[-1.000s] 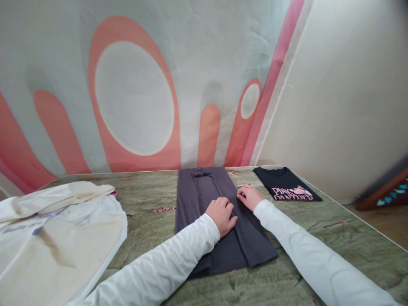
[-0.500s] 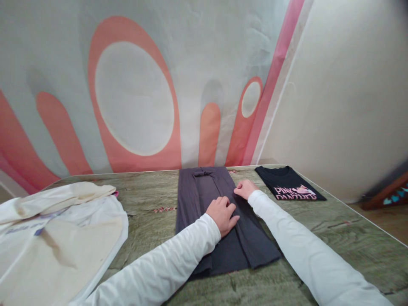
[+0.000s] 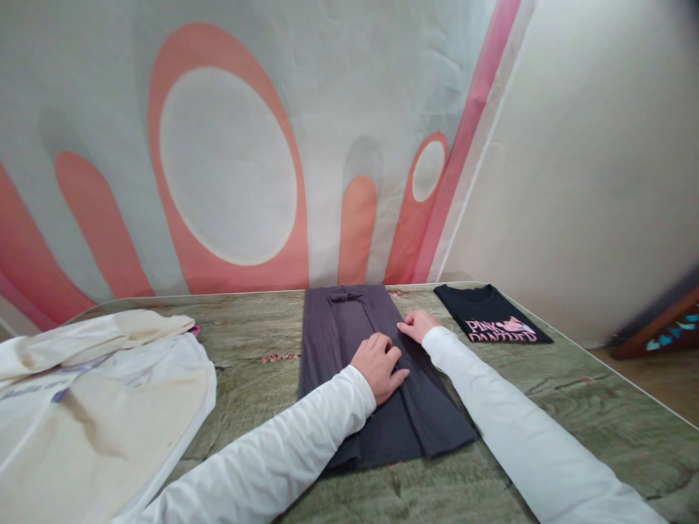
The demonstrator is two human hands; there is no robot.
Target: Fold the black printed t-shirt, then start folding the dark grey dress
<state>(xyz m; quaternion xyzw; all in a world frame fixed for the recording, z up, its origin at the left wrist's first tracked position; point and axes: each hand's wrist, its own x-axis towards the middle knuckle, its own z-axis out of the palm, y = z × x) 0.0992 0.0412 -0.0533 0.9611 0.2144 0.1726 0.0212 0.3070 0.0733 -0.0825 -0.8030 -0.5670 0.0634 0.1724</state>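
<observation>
A dark grey-purple shirt (image 3: 349,327) lies on the table with its long sides folded inward and its bunched neckline at the far end. My left hand (image 3: 379,367) rests on the middle of the cloth, palm down, thumb apart and fingers loosely bent. At the shirt's right edge, my right hand (image 3: 419,325) has thumb and forefinger pinched together on the fabric. The left forearm covers part of the shirt's near left side.
On the right lies a folded black T-shirt (image 3: 486,309) with pink lettering. A heap of white and cream clothing (image 3: 125,407) covers the left side. The wood-patterned table (image 3: 251,327) ends at a patterned wall hanging (image 3: 322,145).
The camera view has shifted very slightly. Both hands keep their places on the dark shirt, and its folds look the same.
</observation>
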